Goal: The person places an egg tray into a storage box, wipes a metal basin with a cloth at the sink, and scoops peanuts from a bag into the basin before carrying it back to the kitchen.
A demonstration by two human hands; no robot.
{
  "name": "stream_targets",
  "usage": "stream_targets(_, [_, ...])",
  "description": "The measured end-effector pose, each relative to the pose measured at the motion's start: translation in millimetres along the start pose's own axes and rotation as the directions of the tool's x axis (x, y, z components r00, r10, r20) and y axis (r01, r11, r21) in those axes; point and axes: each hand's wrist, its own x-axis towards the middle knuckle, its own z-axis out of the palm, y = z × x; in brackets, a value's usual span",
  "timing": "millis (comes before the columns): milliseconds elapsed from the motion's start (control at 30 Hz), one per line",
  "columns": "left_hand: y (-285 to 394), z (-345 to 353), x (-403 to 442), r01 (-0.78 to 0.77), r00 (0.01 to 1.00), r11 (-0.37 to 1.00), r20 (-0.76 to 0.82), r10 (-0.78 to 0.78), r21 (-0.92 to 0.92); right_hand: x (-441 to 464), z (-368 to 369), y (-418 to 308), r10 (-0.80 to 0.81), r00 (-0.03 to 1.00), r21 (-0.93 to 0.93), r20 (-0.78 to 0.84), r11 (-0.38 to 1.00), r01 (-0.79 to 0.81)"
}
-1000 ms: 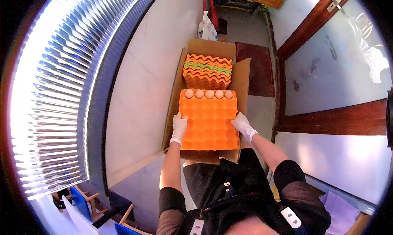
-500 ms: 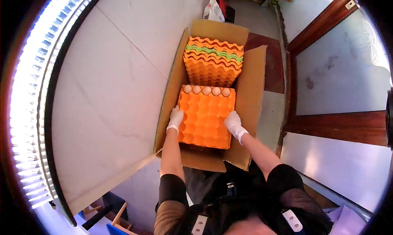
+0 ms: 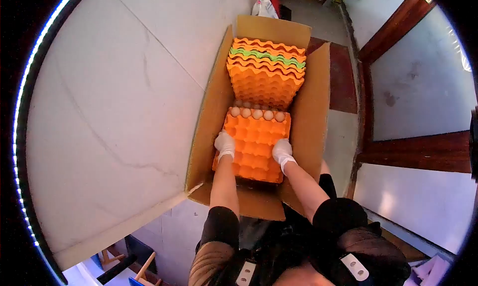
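Head view: two white-gloved hands on an orange egg tray (image 3: 255,149), which is down inside the near half of an open cardboard box (image 3: 312,99). Left grip (image 3: 225,144) grasps the tray's left edge; right grip (image 3: 283,150) grasps its right edge, fingers curled in, fingertips hidden. Row of five eggs (image 3: 257,114) along the tray's far edge, remaining cups vacant. More eggs partly visible just behind that row, in shadow. Whatever supports the tray: can't tell. Far half of box: tall tray stack (image 3: 265,84), mostly orange, green layers (image 3: 269,57) near the top. Box flaps stand open, near flap toward the person. Pale marbled panel (image 3: 119,97) on the left of the box, dark red mat (image 3: 339,77) and wood-framed door (image 3: 366,107) on the right. White bag (image 3: 264,5) past the far flap.
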Motion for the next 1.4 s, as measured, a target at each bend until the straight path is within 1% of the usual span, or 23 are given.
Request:
stream_targets(67, [3.3,8.3,5.2,-0.002,0.995,0.988,-0.094,0.017,0.157,13.5,16.2,1.2,0.151,0.988,0.233,0.009,0.961,-0.149])
stream_targets(200, [24.4,-13.5,-4.2,-0.002,0.997,0.968,0.079,-0.018,0.250,16.2,23.7,10.6,-0.020,0.977,-0.040,0.214,0.999,0.029])
stream_targets(300, [27.4,-2.1,0.5,-0.014,0.998,0.940,0.062,-0.008,0.341,26.1,45.5,13.3,0.153,0.985,0.226,0.080,0.960,-0.167])
stream_targets(333, [27.4,-1.6,1.1,-0.039,0.996,0.945,0.092,0.009,0.325,11.8,30.5,7.6,0.130,0.986,0.123,0.105,0.982,-0.142])
stream_targets(433, [19.9,1.4,7.3,-0.061,0.987,0.960,0.161,0.017,0.274,42.8,68.7,18.3,0.200,0.965,0.226,0.170,0.945,-0.236])
stream_targets(467, [18.8,5.2,8.7,-0.053,0.984,0.965,0.180,0.006,0.257,43.7,70.4,20.9,0.084,0.972,-0.037,0.219,0.996,-0.078])
stream_targets(500, [17.5,10.7,8.1,-0.041,0.980,0.970,0.201,-0.009,0.241,45.0,72.6,24.6,-0.017,0.954,-0.287,0.299,0.952,0.107])
stream_targets(533, [19.2,13.1,6.6,0.099,0.953,0.993,0.280,-0.113,0.063,46.0,73.5,25.9,-0.044,0.941,-0.369,0.336,0.913,0.175])
stream_targets(567, [18.2,14.5,3.5,0.066,0.941,0.996,0.327,-0.083,0.061,46.9,74.2,27.1,-0.071,0.925,-0.442,0.372,0.863,0.245])
stream_targets(667, [17.2,8.0,-21.3,-0.047,0.888,0.998,0.459,0.021,0.046,53.0,85.9,32.6,0.013,0.953,-0.247,0.304,0.967,0.065])
stream_targets(733, [4.0,33.3,-10.8,0.018,0.907,0.999,0.420,0.001,-0.040,59.5,94.5,32.2,0.078,0.959,-0.104,0.274,0.993,-0.051])
stream_targets(767, [0.3,37.5,-6.8,0.052,0.916,0.995,0.401,-0.014,-0.085,58.5,89.5,25.9,0.003,0.936,-0.291,0.352,0.951,0.106])
stream_targets(833, [-6.9,45.8,-0.1,0.024,0.924,0.994,0.382,0.021,-0.111,53.0,72.8,15.3,-0.066,0.843,-0.573,0.533,0.706,0.417])
stream_targets(933, [-9.0,47.9,-8.4,0.067,0.947,0.994,0.320,-0.036,-0.087,30.2,50.6,8.6,0.025,0.634,-0.633,0.773,0.088,0.769])
stream_targets(1033, [25.2,-6.1,-46.1,0.169,0.951,0.985,0.255,-0.175,0.046,38.7,81.8,16.3,0.114,0.672,-0.672,0.731,-0.051,0.739])
stream_targets(1067, [35.9,-18.0,-59.1,0.226,0.940,0.966,0.232,-0.250,0.128,39.5,103.8,23.9,0.162,0.881,-0.768,0.444,0.576,0.281])
stream_targets(1100, [40.6,-23.3,-67.7,0.285,0.925,0.936,0.199,-0.325,0.207,39.7,125.1,31.4,0.190,0.977,-0.246,0.099,0.956,-0.161])
stream_targets(1167, [-5.6,79.2,-35.6,0.195,0.862,0.940,0.408,-0.300,0.279,10.9,103.0,15.9,-0.009,0.992,-0.456,-0.129,0.889,-0.051])
stream_targets(1200, [2.1,54.2,-54.2,0.129,0.781,0.970,0.581,-0.229,0.208,-7.9,74.4,9.2,-0.188,0.980,-0.634,-0.056,0.766,0.111])
stream_targets(1233, [8.1,39.4,-64.9,0.074,0.674,0.990,0.725,-0.140,0.123,-11.0,68.1,7.8,-0.278,0.957,-0.663,0.079,0.703,0.258])
stream_targets(1300, [4.4,67.5,-83.1,0.055,0.850,0.956,0.489,-0.196,0.288,-16.3,63.7,12.7,-0.412,0.844,-0.657,0.345,0.536,0.530])
stream_targets(1333, [1.9,87.9,-86.6,0.059,0.914,0.928,0.354,-0.198,0.367,-17.2,61.6,13.3,-0.365,0.860,-0.621,0.356,0.596,0.510])
stream_targets(1400, [-9.2,135.3,-83.5,0.236,0.943,0.875,0.118,-0.312,0.424,-28.1,61.2,16.8,-0.265,0.877,-0.543,0.400,0.703,0.460])
